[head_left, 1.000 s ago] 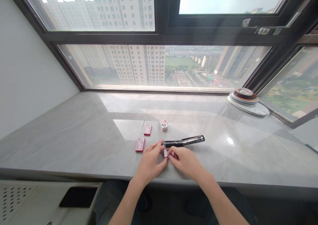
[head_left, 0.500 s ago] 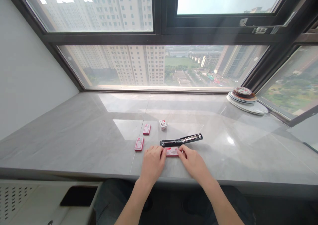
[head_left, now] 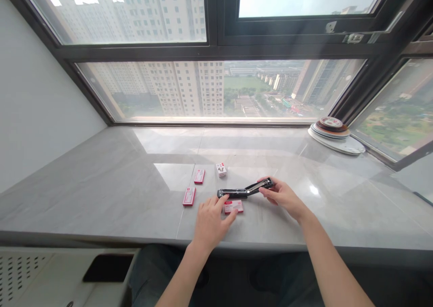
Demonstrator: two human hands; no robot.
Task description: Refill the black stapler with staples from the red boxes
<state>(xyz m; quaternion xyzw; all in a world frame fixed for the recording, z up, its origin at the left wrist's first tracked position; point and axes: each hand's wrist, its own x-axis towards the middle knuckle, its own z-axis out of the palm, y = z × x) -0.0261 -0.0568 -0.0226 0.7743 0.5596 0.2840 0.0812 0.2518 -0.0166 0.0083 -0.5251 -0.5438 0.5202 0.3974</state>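
A black stapler [head_left: 243,191] is seen lying near the front edge of the table [head_left: 101,194]. It is swung open into a long, narrow bar: the left half is matt black and lies flat, while the right half shows a shiny metal channel and is tilted slightly upward. The raised right end is pinched between the thumb and curled fingers of the right hand [head_left: 284,196]. The left hand [head_left: 211,221] is held loosely open, palm down, with nothing gripped. Its index fingertip is placed at the stapler's left end, and its other fingers rest at the left edge of a small flat staple box [head_left: 233,206], red and white, which lies just in front of the stapler.

The table is a smooth, glossy grey stone slab in which the window [head_left: 216,90] is reflected. Two more flat red boxes [head_left: 190,196] are laid to the left, well apart from the hands, and a small white cube-shaped carton [head_left: 221,169] is set just behind the stapler. A stack of round plates [head_left: 333,133] is kept in the far right corner by the glass. Nothing is found between the hands and the stapler.
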